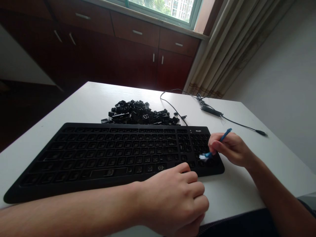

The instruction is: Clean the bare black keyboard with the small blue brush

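Observation:
A black keyboard (108,154) with its keycaps off lies on the table, its rows of bare sockets showing. My right hand (229,149) is closed around a small blue brush (224,135), much like a toothbrush. Its pale bristles, smeared by motion, are over the number pad at the keyboard's right end. My left hand (175,199) is curled into a fist by the keyboard's front edge, knuckles up. The inside of that fist is hidden. My left forearm lies across in front of the keyboard.
Loose black keycaps (138,112) are heaped behind the keyboard. A thin cable (170,104) runs from its back edge to a coiled bundle, near a black stick-shaped piece (211,111) and a plug (261,132). The white table (278,161) has cabinets (138,59) beyond it.

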`<state>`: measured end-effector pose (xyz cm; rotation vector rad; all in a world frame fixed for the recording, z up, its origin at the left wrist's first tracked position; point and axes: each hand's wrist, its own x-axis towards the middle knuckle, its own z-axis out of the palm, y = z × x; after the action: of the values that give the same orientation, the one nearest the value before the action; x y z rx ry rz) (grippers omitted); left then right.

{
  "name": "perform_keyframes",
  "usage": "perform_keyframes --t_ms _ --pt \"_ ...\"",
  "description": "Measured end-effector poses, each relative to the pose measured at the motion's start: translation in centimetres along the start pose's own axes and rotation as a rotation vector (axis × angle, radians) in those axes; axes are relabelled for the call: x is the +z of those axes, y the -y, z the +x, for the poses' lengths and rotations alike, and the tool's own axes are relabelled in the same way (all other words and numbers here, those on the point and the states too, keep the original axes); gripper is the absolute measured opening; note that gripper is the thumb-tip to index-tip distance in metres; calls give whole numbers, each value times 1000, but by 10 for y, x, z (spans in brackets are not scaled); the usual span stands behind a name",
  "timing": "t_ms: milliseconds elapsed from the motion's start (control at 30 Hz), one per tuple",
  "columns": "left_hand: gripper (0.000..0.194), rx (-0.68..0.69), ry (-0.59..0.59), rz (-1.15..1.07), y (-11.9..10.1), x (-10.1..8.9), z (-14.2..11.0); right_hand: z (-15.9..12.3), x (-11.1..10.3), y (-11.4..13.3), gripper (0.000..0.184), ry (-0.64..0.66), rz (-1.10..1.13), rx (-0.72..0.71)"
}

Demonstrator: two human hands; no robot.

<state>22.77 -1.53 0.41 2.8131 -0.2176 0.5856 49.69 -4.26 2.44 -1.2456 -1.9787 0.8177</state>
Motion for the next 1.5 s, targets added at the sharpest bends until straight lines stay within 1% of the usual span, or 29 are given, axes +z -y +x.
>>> perform_keyframes --t_ms 33,67,100,200,267,300,367,433,467,500,567,633,667,700,767,833,867,900,933,1000,1067,1100,1167,1233,1267,1300,1367,1433,1500 --pt "20 0 1 1 0 0 0 -1 0 1 25 47 41 13" --pt "20 -1 2 1 0 0 0 -1 -1 2 27 54 80 16" --pt "20 -1 3 0 0 0 0 -1 -1 1 27 16 107 9" --pt "20 -1 4 -5 0 0 0 1 1 -5 21 -245 75 -49" --pt "20 -4 2 -5 0 0 0 3 2 -8 17 -323 -32 -65" --pt "19 -3 1 -5 0 1 0 3 2 -9 16 -307 -81 -62" --pt "19 -2 -1 -7 0 1 -1 3 0 -7 21 -185 -99 -39" --pt "19 1 -2 -9 0 2 -1 1 -1 -4 30 -38 -8 0" --pt "19 2 -2 -10 0 2 -1 0 -2 -3 34 -8 50 18" --pt "19 2 -1 -11 0 2 -1 -1 -1 -2 35 -20 95 28" --pt "19 3 -3 -12 0 1 -1 0 0 -4 32 -149 123 14" --pt "19 2 -7 -9 0 1 -1 1 2 -7 25 -284 60 -16" --pt "19 2 -10 -8 0 2 -1 2 2 -8 21 -307 5 -25" --pt "19 3 -13 -4 0 2 -1 2 2 -8 19 -291 -43 -27" --pt "19 3 -14 5 0 2 -1 2 1 -7 21 -155 -58 -2" --pt "20 0 -11 15 0 2 -1 0 1 -4 29 7 33 41" --pt "20 0 -9 21 0 2 -1 -1 1 -4 31 41 85 55" --pt "20 0 -9 26 0 2 -1 -1 1 -4 32 28 116 61" --pt "20 0 -9 28 0 2 -1 -1 2 -4 31 -31 120 52" --pt "20 3 -10 30 0 1 0 1 4 -6 25 -189 60 6" --pt "20 3 -14 26 0 1 -1 4 6 -8 18 -259 -33 -42" --pt "20 4 -14 23 0 2 -1 5 6 -8 17 -243 -67 -55" --pt "21 7 -15 18 0 2 -1 5 5 -5 20 -136 -60 -43" --pt "20 8 -11 14 0 2 -1 3 3 -2 30 -20 26 14" --pt "20 6 -6 14 0 2 -1 2 2 -1 35 0 69 42" --pt "20 2 -1 14 0 2 0 0 1 -1 37 -22 98 61" --pt "20 1 5 14 0 1 0 -1 1 -3 36 -156 103 60" --pt "21 6 6 15 0 1 0 -1 3 -8 28 -301 65 30" --pt "20 7 4 13 0 1 0 1 4 -13 22 -365 22 9"
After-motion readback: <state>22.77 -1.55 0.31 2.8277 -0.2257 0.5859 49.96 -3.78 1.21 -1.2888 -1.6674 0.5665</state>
